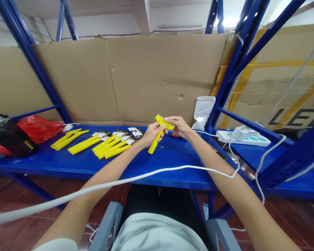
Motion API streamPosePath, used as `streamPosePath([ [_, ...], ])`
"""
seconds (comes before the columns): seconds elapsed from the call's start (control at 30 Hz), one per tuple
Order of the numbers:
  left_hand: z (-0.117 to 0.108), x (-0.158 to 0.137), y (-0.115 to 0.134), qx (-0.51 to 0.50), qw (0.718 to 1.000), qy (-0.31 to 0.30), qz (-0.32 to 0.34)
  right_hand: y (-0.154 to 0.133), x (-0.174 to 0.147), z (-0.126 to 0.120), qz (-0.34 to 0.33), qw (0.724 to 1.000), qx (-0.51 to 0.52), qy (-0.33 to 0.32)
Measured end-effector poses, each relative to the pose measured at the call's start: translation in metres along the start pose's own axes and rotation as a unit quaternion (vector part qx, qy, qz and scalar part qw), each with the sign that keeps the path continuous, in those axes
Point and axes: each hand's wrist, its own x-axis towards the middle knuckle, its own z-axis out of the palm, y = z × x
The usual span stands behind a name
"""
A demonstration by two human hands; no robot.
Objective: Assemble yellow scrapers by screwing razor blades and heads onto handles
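Over the blue tabletop (136,167) I hold a yellow scraper (154,144), its wide head up and its handle slanting down to the left. My left hand (152,134) is closed around the scraper where the handle meets the head. With closed fingers, my right hand (180,125) grips the right end of the head. A few tiny metal pieces (162,147), perhaps screws, lie just below. Behind my right hand shows part of a red and black handle (175,135). Left of my hands lie several more yellow scrapers (83,144), many with black-and-white packaging at their heads.
A white cable (146,176) crosses in front of the table and over my forearms. To the right are a power strip (243,137) and a white bag (203,111). A black bottle (12,136) and red plastic bag (39,128) stand left. Cardboard (159,76) backs the table.
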Motion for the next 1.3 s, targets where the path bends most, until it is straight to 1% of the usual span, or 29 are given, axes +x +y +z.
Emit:
streamPosePath([
  [0.1,-0.002,0.003,-0.001,-0.001,1.000,0.004,0.005,0.004,0.002,0.000,-0.017,1.000,-0.003,0.001],
  [0.3,-0.006,0.007,-0.006,0.004,1.000,0.012,-0.007,0.014,0.010,-0.004,-0.065,0.997,-0.005,0.029],
  [0.57,-0.007,0.007,-0.005,0.031,0.999,0.038,-0.021,0.020,0.011,-0.006,-0.070,0.996,-0.024,0.053],
  [0.7,-0.009,0.007,0.000,0.038,0.997,0.066,0.001,0.027,0.017,-0.009,-0.061,0.995,-0.046,0.066],
  [0.83,-0.015,0.010,0.009,0.021,0.991,0.120,0.050,0.039,0.024,-0.017,-0.053,0.990,-0.115,0.065],
  [0.9,-0.017,0.012,0.014,0.006,0.987,0.142,0.077,0.045,0.024,-0.019,-0.046,0.985,-0.164,0.039],
  [0.93,-0.018,0.012,0.016,0.000,0.985,0.148,0.087,0.048,0.023,-0.019,-0.041,0.981,-0.189,0.014],
  [1.0,-0.018,0.012,0.019,-0.008,0.984,0.151,0.096,0.053,0.019,-0.016,-0.027,0.970,-0.237,-0.053],
  [1.1,-0.016,0.011,0.020,-0.010,0.984,0.151,0.094,0.058,0.014,-0.009,-0.014,0.943,-0.297,-0.149],
  [1.2,-0.016,0.011,0.018,-0.005,0.986,0.145,0.085,0.060,0.011,-0.004,-0.016,0.919,-0.341,-0.196],
  [1.3,-0.017,0.012,0.014,-0.008,0.988,0.129,0.079,0.062,0.010,-0.003,-0.018,0.906,-0.360,-0.223],
])
